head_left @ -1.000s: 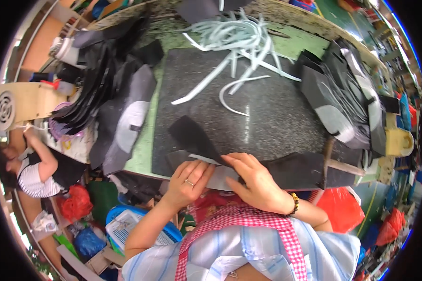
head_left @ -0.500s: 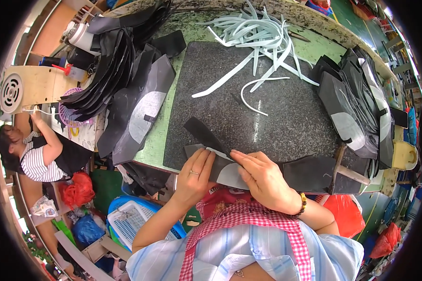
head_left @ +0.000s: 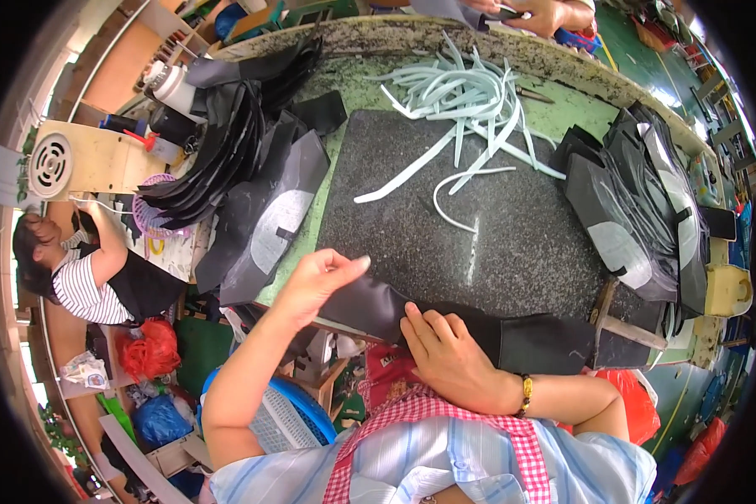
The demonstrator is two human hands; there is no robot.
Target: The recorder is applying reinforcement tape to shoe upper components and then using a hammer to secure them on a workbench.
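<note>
A black, leather-like sheet piece (head_left: 363,307) lies along the near edge of the dark stone slab (head_left: 386,227). My right hand (head_left: 454,357) presses on it with fingers stretched out and lying flat. To the left, my left hand (head_left: 315,286) is raised just above the piece's left end. Its fingers are curled in against the thumb, and whatever may be between them is hidden. Another section of black material (head_left: 550,343) lies to the right of my right hand; I cannot tell whether it is joined to the first.
Pale green-white strips (head_left: 470,84) lie tangled at the slab's far side. Stacked black pieces with grey patches stand left (head_left: 269,218) and right (head_left: 626,218). A wooden bar (head_left: 634,333) sits at the near right. Another person (head_left: 84,269) works at left; a co-worker's hands (head_left: 533,15) show beyond the table.
The grey patch and loose black strip under my hands no longer show; a plain black surface faces up. My left hand has moved left and lifted. A co-worker's hands have appeared at the far side.
</note>
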